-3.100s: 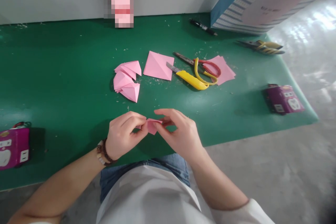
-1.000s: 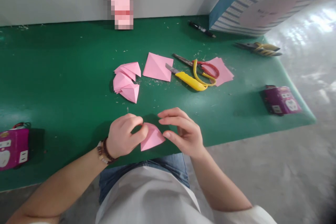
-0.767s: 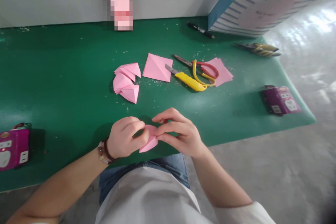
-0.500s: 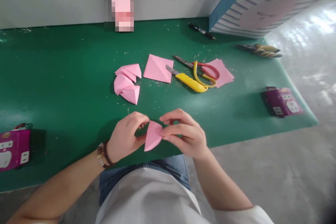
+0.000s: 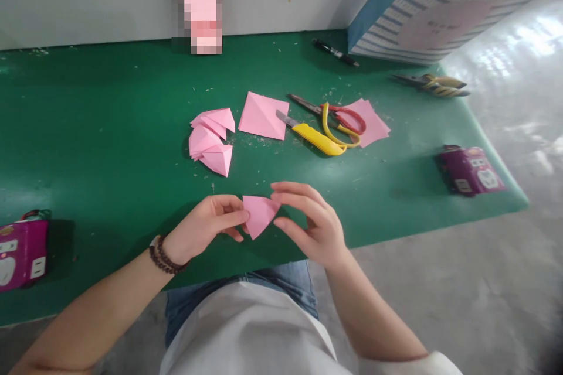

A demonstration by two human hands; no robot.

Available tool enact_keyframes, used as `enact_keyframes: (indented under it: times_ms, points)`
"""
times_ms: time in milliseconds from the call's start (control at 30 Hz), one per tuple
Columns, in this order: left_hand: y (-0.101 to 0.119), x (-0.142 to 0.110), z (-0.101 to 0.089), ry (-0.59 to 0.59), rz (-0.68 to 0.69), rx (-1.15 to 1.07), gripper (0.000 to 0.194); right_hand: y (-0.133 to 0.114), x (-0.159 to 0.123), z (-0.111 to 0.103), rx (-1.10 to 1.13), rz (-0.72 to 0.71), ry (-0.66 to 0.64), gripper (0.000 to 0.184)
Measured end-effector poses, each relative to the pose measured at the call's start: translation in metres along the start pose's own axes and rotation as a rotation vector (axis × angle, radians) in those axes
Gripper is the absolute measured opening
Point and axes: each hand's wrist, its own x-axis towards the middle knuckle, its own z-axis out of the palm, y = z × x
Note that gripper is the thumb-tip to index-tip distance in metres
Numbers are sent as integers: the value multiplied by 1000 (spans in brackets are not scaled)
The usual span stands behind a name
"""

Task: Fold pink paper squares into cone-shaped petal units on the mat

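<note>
At the far right corner of the green bench [image 5: 118, 111] stands a striped box [image 5: 422, 17] with a blue side. A black pen [image 5: 335, 53] lies aslant just beside it. Pliers [image 5: 433, 83] with yellow-and-dark handles lie near the right edge, tips leftward. One purple box [image 5: 471, 170] sits toward the near right corner; another purple box [image 5: 21, 255], partly cut off, sits far left.

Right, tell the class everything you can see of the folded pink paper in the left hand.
The folded pink paper looks thin and matte, roughly triangular, one corner pointing down in the picture. It is held over the green table, near its front edge. The left hand pinches one side; the right hand has fingertips at the opposite corner, thumb apart.
</note>
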Motion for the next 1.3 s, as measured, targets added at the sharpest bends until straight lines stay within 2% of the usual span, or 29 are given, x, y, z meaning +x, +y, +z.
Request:
enact_keyframes:
  times_ms: [100, 267, 433, 533, 667, 833, 933, 1033, 1300]
  points:
    - [-1, 1, 0, 43, 35, 54, 31, -1, -7, 7, 96, 203, 104, 20]
    - [2, 0, 2, 29, -60, 32, 38, -6, -10, 15, 213, 280, 101, 25]
    - [5, 0, 0, -28, -114, -47, 41, -6, -6, 20, 589, 465, 111, 21]
    - [4, 1, -2, -82, -141, -102, 42, -3, -4, 20, 737, 515, 78, 18]
    - [3, 1, -4, -179, -196, -115, 37, -1, -5, 19, 711, 439, 40, 16]
    - [0, 1, -4, -154, -172, -104, 32, -4, -5, 16, 373, 175, 58, 18]
    - [0, 2, -4, -159, -159, -111, 31, -5, -4, 17, 236, 78, 91, 13]
    - [1, 3, -3, -162, -143, -111, 31, -5, -2, 17, 194, 43, 109, 11]
    - [1, 1, -2, -177, -188, -110, 23, -7, 1, 15, 194, -1, 24, 10]
